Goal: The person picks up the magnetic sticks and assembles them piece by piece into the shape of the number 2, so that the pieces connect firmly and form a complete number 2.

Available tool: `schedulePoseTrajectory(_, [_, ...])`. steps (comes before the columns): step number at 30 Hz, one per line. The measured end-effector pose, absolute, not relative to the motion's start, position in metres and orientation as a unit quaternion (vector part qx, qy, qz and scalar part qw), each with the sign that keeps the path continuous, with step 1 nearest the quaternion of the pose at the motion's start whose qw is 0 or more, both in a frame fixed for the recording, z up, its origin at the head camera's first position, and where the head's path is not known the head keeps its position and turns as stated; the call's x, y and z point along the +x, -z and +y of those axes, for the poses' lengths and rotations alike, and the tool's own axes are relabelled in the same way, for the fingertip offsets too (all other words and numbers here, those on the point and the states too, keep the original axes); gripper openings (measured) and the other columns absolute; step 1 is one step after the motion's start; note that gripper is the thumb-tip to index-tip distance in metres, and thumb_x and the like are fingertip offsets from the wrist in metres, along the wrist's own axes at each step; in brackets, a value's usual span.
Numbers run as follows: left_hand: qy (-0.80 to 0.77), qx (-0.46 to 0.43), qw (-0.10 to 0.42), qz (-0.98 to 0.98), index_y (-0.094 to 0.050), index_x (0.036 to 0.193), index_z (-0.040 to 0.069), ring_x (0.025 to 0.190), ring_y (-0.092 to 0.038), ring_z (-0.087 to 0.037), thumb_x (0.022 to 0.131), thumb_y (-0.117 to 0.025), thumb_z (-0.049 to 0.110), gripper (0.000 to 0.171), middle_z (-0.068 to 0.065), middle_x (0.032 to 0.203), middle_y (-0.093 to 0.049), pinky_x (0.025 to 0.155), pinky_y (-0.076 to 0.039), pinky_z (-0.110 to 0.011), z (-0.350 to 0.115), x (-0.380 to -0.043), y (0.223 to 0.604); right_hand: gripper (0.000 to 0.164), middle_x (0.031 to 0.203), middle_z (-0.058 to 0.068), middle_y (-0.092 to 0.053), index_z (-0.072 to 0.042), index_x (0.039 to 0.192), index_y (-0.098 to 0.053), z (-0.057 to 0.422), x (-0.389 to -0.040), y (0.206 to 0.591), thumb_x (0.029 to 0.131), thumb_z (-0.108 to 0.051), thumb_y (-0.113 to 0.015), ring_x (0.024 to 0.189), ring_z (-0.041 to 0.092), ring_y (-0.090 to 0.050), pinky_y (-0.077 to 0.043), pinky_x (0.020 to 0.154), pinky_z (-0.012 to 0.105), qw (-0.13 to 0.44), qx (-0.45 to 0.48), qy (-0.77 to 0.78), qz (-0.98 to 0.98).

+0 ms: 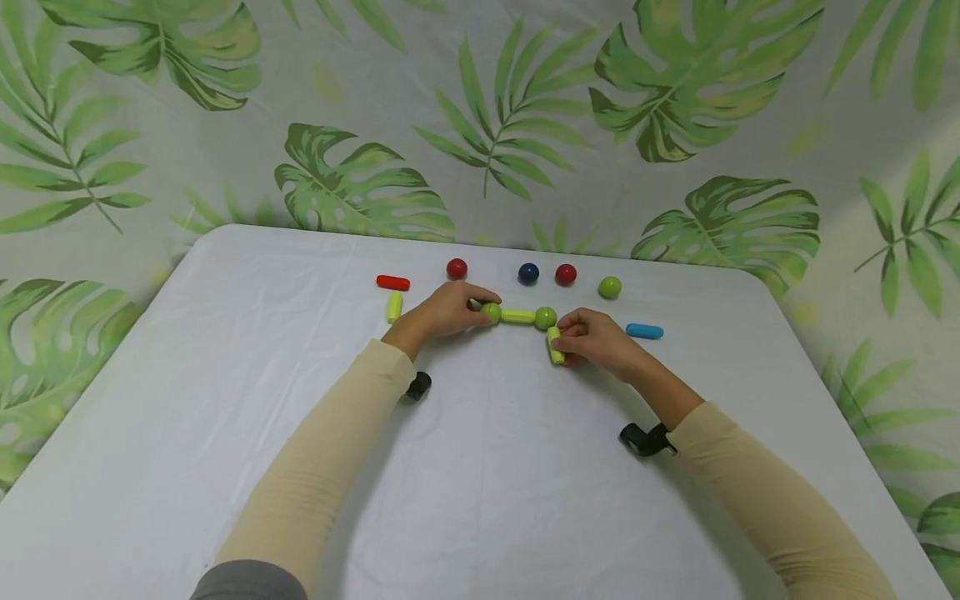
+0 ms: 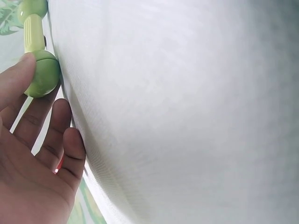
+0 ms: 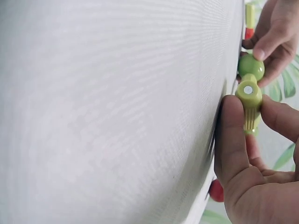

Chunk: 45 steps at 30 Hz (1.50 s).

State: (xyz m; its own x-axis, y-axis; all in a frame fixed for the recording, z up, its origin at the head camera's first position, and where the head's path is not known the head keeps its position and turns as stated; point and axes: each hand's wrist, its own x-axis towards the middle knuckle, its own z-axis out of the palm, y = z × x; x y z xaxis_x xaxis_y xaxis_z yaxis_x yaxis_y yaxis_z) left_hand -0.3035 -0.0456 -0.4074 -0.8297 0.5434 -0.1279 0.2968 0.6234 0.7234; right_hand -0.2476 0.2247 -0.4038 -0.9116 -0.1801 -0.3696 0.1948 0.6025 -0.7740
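Note:
My left hand point(image 1: 452, 309) pinches a green ball point(image 1: 491, 312) between thumb and fingers. That ball sits at the left end of a yellow-green rod point(image 1: 517, 316), with a second green ball point(image 1: 545, 317) at the rod's other end. Between the thumb and fingers of my right hand point(image 1: 596, 340) is another yellow-green rod point(image 1: 555, 345), its far end close to the second ball. In the right wrist view this held rod point(image 3: 249, 95) shows a round silvery spot on its near end. The left wrist view shows the pinched ball point(image 2: 44, 74) with a seam around it.
Behind the hands lie a red ball point(image 1: 457, 268), a dark blue ball point(image 1: 528, 273), another red ball point(image 1: 566, 274) and a green ball point(image 1: 610, 287). A red rod point(image 1: 393, 282) and a yellow-green rod point(image 1: 394, 307) lie left, a blue rod point(image 1: 644, 331) right, on the white table point(image 1: 480, 467).

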Motion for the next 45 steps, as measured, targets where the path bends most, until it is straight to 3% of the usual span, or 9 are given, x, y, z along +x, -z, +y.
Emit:
schedulePoseTrajectory(18, [-0.358,0.235,0.175,0.887,-0.064,0.134,0.019,0.119,-0.052,-0.021,0.094,-0.067,0.021,0.041,-0.003,0.136,-0.062,0.108,-0.044,-0.04,-0.042,-0.301,0.405,0.049,0.111,0.012,-0.058,0.003,0.134,-0.042,0.22,-0.251,0.404,0.095,-0.016,-0.066,0.083,0.011,-0.063,-0.059,0.076,0.022,0.221,0.049,0.476,0.849])
schedulePoseTrajectory(32, [-0.318,0.245,0.164,0.901,-0.064,0.134,0.018,0.121,-0.053,-0.021,0.093,-0.067,0.023,0.041,-0.003,0.137,-0.062,0.108,-0.045,-0.04,-0.04,-0.302,0.402,0.054,0.12,0.017,-0.06,0.001,0.139,-0.038,0.218,-0.251,0.403,0.096,-0.018,-0.065,0.083,0.01,-0.065,-0.059,0.077,0.022,0.22,0.061,0.481,0.847])
schedulePoseTrajectory(37, [-0.222,0.3,0.117,0.92,-0.065,0.132,0.018,0.131,-0.051,-0.023,0.092,-0.068,0.023,0.041,-0.001,0.139,-0.061,0.114,-0.041,-0.04,-0.029,-0.304,0.393,0.057,0.123,0.018,-0.061,0.0,0.143,-0.037,0.22,-0.25,0.403,0.096,-0.016,-0.064,0.087,0.009,-0.066,-0.059,0.081,0.024,0.228,0.056,0.489,0.84])
schedulePoseTrajectory(45, [-0.178,0.394,0.069,0.899,-0.067,0.13,0.018,0.121,-0.057,-0.023,0.094,-0.067,0.021,0.036,-0.001,0.133,-0.066,0.104,-0.046,-0.038,0.006,-0.306,0.391,0.06,0.119,0.013,-0.062,-0.001,0.147,-0.033,0.23,-0.246,0.402,0.096,-0.012,-0.062,0.091,0.009,-0.066,-0.059,0.086,0.025,0.246,0.034,0.516,0.82])
